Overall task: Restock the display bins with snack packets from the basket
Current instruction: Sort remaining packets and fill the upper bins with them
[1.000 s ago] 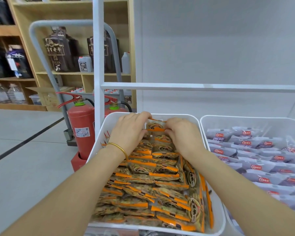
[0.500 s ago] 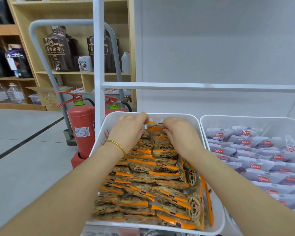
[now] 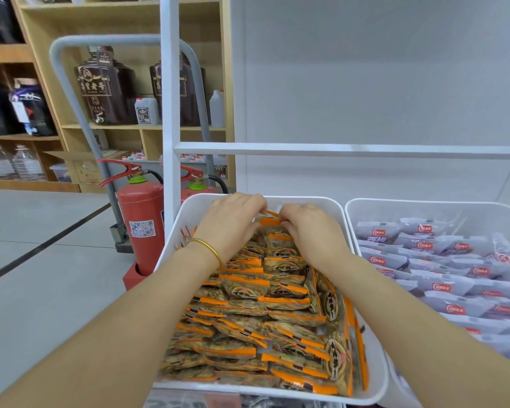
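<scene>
Our left hand (image 3: pixel 233 226) and right hand (image 3: pixel 314 234) curl their fingers round 1 orange packet (image 3: pixel 273 222) at the far end of the white bin (image 3: pixel 306 199), pinching its top edge. We judge it light, crinkly and slippery, best held by its crimped seams.

Both hands reach to the far end of a white bin (image 3: pixel 183 228) packed with orange packets (image 3: pixel 262 328). The left hand (image 3: pixel 230 222) and right hand (image 3: pixel 312 231) curl their fingers round the rearmost ones. Just beside it, a second bin (image 3: pixel 424 207) holds pale purple packets (image 3: pixel 454 275).
</scene>
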Available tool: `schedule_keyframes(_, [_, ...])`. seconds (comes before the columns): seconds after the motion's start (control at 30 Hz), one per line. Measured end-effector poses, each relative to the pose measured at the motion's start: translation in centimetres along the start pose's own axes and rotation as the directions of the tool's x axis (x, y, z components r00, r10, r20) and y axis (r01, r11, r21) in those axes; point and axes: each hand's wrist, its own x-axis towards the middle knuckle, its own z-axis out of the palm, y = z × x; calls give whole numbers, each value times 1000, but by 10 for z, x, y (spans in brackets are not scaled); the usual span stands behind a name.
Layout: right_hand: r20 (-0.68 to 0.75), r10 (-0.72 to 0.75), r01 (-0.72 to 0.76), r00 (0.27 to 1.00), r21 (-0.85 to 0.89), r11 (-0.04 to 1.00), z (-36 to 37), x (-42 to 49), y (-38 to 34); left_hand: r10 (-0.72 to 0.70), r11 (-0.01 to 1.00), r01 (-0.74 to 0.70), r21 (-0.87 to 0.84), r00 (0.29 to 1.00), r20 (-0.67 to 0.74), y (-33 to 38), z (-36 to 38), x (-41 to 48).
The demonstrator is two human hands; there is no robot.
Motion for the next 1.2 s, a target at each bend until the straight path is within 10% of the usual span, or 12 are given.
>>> schedule_keyframes(0.67, [-35, 147, -124, 989, 369, 921, 0, -6, -3, -123, 987, 124, -100, 992, 20, -10, 7, -4])
schedule_keyframes(0.9, [11, 122, -123, 992, 136, 983, 7, -5, -4, -209, 975, 217, -39, 965, 158, -11, 13, -6])
schedule_keyframes(1.07, [-144, 104, -72, 984, 216, 974, -8, -18, -10, -119, 992, 119, -39, 993, -5, -9, 5, -13])
schedule_keyframes(1.2, [180, 174, -149, 968, -143, 978, -2, -36, -22, -103, 984, 74, 161, 978, 180, -10, 7, -28])
